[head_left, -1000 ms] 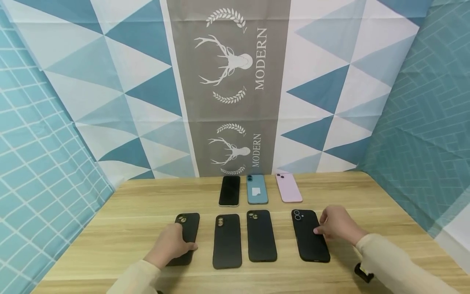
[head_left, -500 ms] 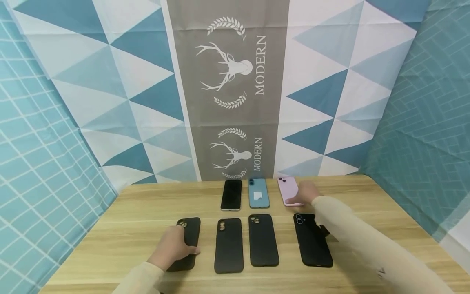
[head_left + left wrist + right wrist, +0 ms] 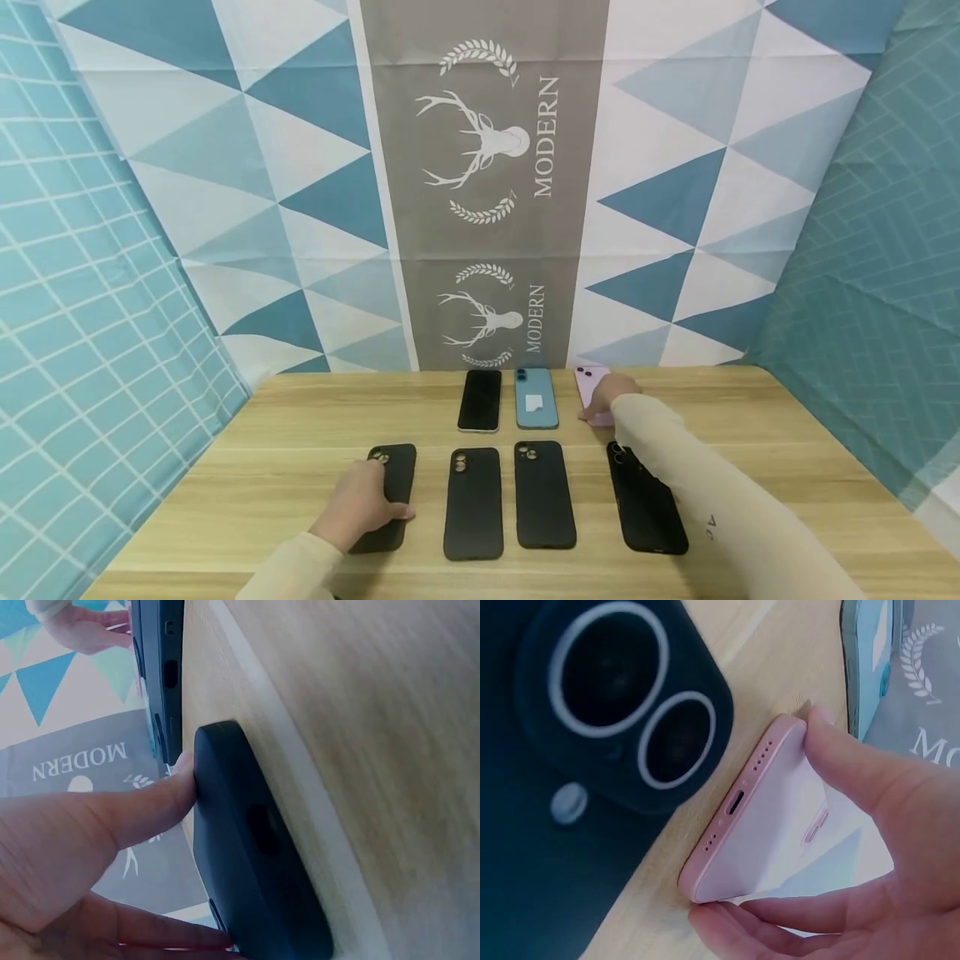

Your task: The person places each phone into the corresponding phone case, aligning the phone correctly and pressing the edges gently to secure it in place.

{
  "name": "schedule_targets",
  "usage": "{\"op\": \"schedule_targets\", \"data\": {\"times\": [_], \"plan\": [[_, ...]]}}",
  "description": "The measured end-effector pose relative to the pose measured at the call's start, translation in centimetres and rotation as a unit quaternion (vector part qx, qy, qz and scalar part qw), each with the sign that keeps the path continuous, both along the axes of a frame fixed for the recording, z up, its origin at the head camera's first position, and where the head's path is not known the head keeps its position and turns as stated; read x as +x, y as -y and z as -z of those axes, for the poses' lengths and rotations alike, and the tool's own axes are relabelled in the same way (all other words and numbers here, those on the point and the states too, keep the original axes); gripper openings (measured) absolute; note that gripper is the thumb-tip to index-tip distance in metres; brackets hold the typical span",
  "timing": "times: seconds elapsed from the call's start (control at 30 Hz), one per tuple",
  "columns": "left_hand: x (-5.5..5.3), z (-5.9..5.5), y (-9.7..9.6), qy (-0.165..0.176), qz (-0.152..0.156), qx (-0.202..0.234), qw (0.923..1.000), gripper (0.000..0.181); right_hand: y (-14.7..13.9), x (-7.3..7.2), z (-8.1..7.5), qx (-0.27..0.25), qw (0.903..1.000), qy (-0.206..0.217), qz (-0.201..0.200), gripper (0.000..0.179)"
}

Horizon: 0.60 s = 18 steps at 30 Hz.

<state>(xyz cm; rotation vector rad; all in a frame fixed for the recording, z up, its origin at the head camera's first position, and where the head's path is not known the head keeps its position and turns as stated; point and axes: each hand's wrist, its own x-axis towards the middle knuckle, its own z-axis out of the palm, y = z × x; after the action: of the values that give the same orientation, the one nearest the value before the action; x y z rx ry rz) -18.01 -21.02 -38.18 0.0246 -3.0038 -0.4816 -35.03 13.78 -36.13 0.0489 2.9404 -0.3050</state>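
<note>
At the left of the head view, my left hand (image 3: 363,504) grips a black phone case (image 3: 399,477) lying on the table. The left wrist view shows the thumb at one long edge of the case (image 3: 225,847) and the fingers at the other. My right hand (image 3: 615,392) reaches to the back row and holds a pink phone (image 3: 589,380), camera side up. In the right wrist view the thumb and fingers span the pink phone (image 3: 761,817) across its bottom end. The hand hides part of that phone in the head view.
Two more black cases (image 3: 474,504) lie in the front row. A black phone with two ringed lenses (image 3: 651,512) lies under the right sleeve. At the back are a dark-screened phone (image 3: 480,400) and a blue phone (image 3: 536,408). Patterned cloth (image 3: 491,208) hangs behind the table.
My right hand has left the black phone at the front right, moved forward to the pink phone and taken hold of it. The left hand keeps its grip on the left case.
</note>
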Motion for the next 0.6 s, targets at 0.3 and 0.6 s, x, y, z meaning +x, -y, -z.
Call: {"op": "schedule_targets", "data": {"times": [0.3, 0.6], "plan": [[0.56, -0.03, -0.27, 0.019, -0.041, 0.001, 0.9990, 0.061, -0.22, -0.31, 0.14, -0.026, 0.9994, -0.001, 0.021, 0.060], [0.03, -0.26, -0.36, 0.012, -0.033, 0.002, 0.9994, 0.061, -1.02, -0.51, 0.48, -0.028, 0.9978, -0.013, 0.058, 0.072]]}}
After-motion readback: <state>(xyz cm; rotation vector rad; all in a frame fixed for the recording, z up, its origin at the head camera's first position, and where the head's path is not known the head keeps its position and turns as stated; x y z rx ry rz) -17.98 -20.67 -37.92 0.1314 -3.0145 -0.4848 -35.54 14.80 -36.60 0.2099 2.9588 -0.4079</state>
